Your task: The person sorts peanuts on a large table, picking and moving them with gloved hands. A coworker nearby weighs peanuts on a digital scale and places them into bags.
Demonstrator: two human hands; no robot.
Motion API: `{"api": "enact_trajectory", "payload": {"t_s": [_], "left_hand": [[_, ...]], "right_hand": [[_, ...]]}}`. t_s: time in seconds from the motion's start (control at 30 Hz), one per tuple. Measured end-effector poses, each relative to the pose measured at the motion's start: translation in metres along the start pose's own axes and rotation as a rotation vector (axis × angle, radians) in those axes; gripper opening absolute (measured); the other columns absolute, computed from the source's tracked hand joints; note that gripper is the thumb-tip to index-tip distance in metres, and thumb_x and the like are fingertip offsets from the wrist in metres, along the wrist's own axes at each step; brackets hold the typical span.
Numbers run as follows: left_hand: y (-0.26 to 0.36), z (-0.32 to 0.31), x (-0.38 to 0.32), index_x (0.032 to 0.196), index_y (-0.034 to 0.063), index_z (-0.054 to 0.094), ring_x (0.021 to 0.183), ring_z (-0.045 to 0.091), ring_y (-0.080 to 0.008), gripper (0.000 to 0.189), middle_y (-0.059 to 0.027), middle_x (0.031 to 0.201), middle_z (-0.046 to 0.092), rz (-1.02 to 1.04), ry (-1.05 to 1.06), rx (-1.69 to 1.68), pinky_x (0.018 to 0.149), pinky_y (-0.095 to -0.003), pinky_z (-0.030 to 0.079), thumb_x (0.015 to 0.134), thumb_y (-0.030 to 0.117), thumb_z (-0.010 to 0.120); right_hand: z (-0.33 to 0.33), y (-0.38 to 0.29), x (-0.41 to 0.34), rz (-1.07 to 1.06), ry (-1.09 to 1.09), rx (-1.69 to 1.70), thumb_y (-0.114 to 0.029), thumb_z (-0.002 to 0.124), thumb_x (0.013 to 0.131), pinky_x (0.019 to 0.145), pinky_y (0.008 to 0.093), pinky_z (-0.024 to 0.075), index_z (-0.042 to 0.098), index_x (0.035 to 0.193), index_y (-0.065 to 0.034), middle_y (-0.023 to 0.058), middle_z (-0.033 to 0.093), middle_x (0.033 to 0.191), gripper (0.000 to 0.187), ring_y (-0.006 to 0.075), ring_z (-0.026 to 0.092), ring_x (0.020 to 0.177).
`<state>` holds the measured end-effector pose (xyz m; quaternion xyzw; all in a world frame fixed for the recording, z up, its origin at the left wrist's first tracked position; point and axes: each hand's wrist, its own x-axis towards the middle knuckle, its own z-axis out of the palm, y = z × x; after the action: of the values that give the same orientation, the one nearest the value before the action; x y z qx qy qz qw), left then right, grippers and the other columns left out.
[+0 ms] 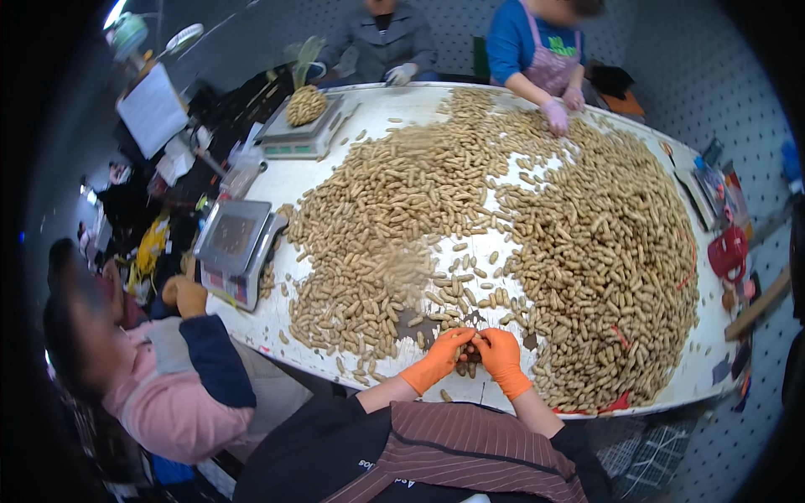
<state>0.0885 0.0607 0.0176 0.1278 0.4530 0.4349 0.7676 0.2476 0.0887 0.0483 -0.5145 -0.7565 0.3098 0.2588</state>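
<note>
Both of my hands wear orange gloves and meet low over the near edge of the white table [500,248]. My left hand [443,355] has its fingers curled, with tan peanuts partly showing between them. Fingertips touching it, my right hand [503,357] is bent inward over the same spot; what it pinches is mostly hidden. The fingertips look dark underneath. Just below the hands lie a few unshelled peanuts [466,370]. A large peanut heap [604,270] spreads to the right, and another peanut heap [390,195] lies ahead and to the left.
A digital scale [234,236] stands at the left edge. Farther back, another scale [295,135] carries a net bag of peanuts [306,105]. A red mug [728,253] is at the right edge. One person sits left; two gloved people are across the table, one reaching into peanuts.
</note>
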Motion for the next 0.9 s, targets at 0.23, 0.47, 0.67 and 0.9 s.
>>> {"api": "enact_trajectory", "payload": {"t_s": [0.23, 0.47, 0.67, 0.9], "left_hand": [[0.003, 0.000, -0.004, 0.103, 0.0133, 0.061, 0.066, 0.053, -0.0104, 0.022, 0.0010, 0.083, 0.058, -0.059, 0.029, -0.166, 0.053, -0.0251, 0.038, 0.096, 0.034, 0.064], [0.020, 0.001, -0.001, 0.089, 0.0068, 0.058, 0.060, 0.051, -0.0151, 0.036, -0.0046, 0.075, 0.057, -0.094, 0.046, -0.476, 0.048, -0.0253, 0.037, 0.092, 0.041, 0.068], [0.030, 0.021, -0.016, 0.109, 0.0066, 0.056, 0.069, 0.053, -0.0126, 0.038, -0.0054, 0.087, 0.059, -0.105, -0.003, -0.409, 0.052, -0.0217, 0.036, 0.098, 0.042, 0.060], [0.016, 0.025, -0.016, 0.101, 0.0067, 0.063, 0.063, 0.052, -0.0116, 0.038, -0.0013, 0.076, 0.061, -0.143, -0.035, -0.399, 0.046, -0.0234, 0.036, 0.093, 0.043, 0.066]], "right_hand": [[-0.004, -0.005, 0.002, 0.001, -0.056, 0.078, -0.024, 0.073, 0.082, 0.062, 0.0396, 0.0479, 0.070, 0.084, -0.0003, 0.0151, 0.066, 0.074, 0.024, 0.0321, 0.063, 0.068], [-0.004, -0.002, 0.004, -0.058, 0.120, 0.191, -0.015, 0.075, 0.081, 0.068, 0.0319, 0.0511, 0.071, 0.102, -0.0028, 0.0098, 0.070, 0.084, 0.024, 0.0206, 0.066, 0.075], [-0.006, -0.011, 0.005, 0.025, 0.117, 0.403, -0.012, 0.075, 0.081, 0.073, 0.0330, 0.0523, 0.070, 0.115, -0.0063, 0.0073, 0.069, 0.088, 0.035, 0.0205, 0.066, 0.077], [0.000, -0.006, 0.000, -0.014, 0.073, 0.286, -0.011, 0.072, 0.084, 0.065, 0.0313, 0.0514, 0.070, 0.100, -0.0030, 0.0075, 0.065, 0.084, 0.018, 0.0174, 0.064, 0.072]]}}
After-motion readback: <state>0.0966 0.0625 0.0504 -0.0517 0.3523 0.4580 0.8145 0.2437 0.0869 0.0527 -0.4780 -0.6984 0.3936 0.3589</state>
